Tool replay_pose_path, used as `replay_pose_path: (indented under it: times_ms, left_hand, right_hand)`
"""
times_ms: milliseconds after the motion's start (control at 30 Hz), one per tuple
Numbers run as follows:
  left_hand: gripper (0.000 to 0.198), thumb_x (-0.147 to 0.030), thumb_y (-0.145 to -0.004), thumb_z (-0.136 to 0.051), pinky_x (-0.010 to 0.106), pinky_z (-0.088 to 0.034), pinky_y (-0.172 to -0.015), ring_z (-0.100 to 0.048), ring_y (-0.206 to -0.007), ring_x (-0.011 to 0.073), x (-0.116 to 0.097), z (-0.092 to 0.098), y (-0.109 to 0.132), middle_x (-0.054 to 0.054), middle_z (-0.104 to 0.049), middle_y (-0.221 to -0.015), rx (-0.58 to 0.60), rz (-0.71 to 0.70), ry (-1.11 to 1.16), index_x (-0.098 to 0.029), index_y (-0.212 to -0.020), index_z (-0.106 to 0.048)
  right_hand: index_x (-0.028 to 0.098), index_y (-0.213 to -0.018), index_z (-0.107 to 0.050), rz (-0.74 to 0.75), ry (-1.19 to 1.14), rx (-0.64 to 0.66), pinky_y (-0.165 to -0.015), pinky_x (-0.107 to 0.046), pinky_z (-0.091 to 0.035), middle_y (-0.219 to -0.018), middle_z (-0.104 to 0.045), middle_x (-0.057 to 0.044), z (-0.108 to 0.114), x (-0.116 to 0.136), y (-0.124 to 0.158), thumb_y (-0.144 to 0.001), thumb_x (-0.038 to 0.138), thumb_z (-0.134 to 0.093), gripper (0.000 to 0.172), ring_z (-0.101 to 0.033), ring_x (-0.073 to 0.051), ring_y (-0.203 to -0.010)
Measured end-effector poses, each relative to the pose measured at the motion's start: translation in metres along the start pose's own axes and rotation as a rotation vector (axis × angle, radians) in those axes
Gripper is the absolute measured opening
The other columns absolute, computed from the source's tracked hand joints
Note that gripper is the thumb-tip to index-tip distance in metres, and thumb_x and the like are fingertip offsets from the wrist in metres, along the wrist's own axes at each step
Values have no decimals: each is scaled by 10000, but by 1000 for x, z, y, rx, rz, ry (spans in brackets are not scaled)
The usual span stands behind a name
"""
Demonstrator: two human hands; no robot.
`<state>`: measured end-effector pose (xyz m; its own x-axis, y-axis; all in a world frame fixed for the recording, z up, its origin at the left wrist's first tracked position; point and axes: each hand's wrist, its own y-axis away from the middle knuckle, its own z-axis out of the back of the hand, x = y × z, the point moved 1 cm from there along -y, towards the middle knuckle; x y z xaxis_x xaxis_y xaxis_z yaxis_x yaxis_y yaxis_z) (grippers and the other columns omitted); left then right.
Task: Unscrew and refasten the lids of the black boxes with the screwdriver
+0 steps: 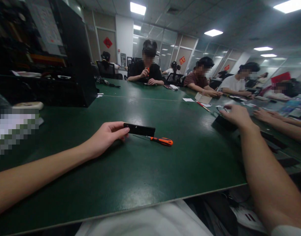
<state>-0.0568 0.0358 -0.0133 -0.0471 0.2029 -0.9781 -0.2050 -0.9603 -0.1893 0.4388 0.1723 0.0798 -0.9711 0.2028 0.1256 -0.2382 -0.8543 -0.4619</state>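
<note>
My left hand (110, 137) is closed on the end of a flat black rectangular piece (140, 129), thumb in front and fingers behind. The piece is held on edge just above the green table (140, 173). A screwdriver (162, 141) with an orange and black handle lies right behind and below it, its shaft partly hidden by the piece. Out to the right, my right hand (235, 115) is over a dark box-like object (223, 124). Its fingers are bent and drawn together near the object's far edge; what is between them is too small and blurred to name.
A black open-sided case (77, 62) stands at the left. Farther off lie a red stick-like object (203, 106), a small cardboard box (203, 98) and white paper (188, 99). Another person's forearms (278, 119) rest at the right. A person across (147, 70) holds an orange tool.
</note>
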Motion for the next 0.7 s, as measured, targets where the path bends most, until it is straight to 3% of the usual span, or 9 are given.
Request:
replay_pose_path:
  times_ms: [100,167,200,267,333,433,533,633,700]
  left_hand:
    - [183,-318,-861,-764,223,-492,-738,-624,-792,134,2,2,1,4,-720,-880,2,-25,-29,-242,-1021,-807]
    - [186,-317,-861,-761,253,-512,-839,-659,-908,167,2,1,1,18,-742,-1023,22,-53,-18,-268,-1033,-814]
    - [174,-318,-859,-761,276,-515,-895,-668,-971,189,1,0,2,26,-743,-1081,33,-68,-18,-269,-1016,-819]
    - [148,-318,-851,-762,322,-508,-984,-669,-1069,233,-1,-2,3,46,-740,-1139,51,-93,-45,-257,-971,-826]
    - [141,-324,-839,-764,355,-502,-1026,-663,-1116,263,-3,-4,5,64,-743,-1154,62,-109,-92,-243,-935,-829]
    - [147,-340,-835,-758,382,-504,-1048,-663,-1139,280,-6,-7,6,71,-749,-1152,76,-116,-117,-236,-912,-828]
    - [180,-346,-841,-758,398,-510,-1056,-661,-1164,296,-7,-9,7,75,-748,-1182,87,-98,-113,-228,-963,-817]
    - [449,-339,-833,-782,379,-542,-1016,-635,-1230,298,-7,-9,7,71,-688,-1342,66,-49,-58,-265,-1269,-707]
    - [561,-342,-839,-786,333,-573,-943,-635,-1235,282,-6,-9,6,65,-625,-1436,62,-23,-22,-294,-1373,-622]
  right_hand:
    - [119,-1261,-643,225,-305,30,-878,-290,-503,-1175,-701,-154,1,62,21,-1015,375,-466,397,-671,-169,-991]
    - [192,-1238,-644,401,-479,92,-867,-249,-526,-1179,-709,-73,1,110,51,-1022,481,-431,419,-674,-129,-995]
    - [212,-1205,-653,505,-578,141,-872,-253,-537,-1187,-707,-50,1,133,69,-1008,514,-449,414,-675,-124,-997]
    - [180,-1144,-662,800,-909,357,-932,-319,-538,-1246,-681,-79,3,171,109,-956,500,-562,385,-666,-163,-1061]
    - [176,-1085,-663,932,-991,482,-925,-321,-539,-1219,-690,-71,5,196,143,-932,483,-607,347,-669,-163,-1049]
    - [167,-1026,-661,1060,-944,580,-845,-284,-542,-1091,-715,-52,7,212,176,-885,462,-679,328,-673,-147,-940]
    - [165,-1080,-672,1089,-920,603,-783,-269,-535,-1004,-720,-35,8,215,184,-895,431,-668,324,-661,-134,-851]
    - [191,-1136,-697,1084,-866,514,-834,-279,-527,-1074,-723,-30,12,208,163,-897,418,-661,331,-667,-147,-920]
    - [208,-1161,-717,977,-727,327,-867,-302,-519,-1127,-720,-45,14,188,131,-883,422,-668,355,-666,-176,-987]
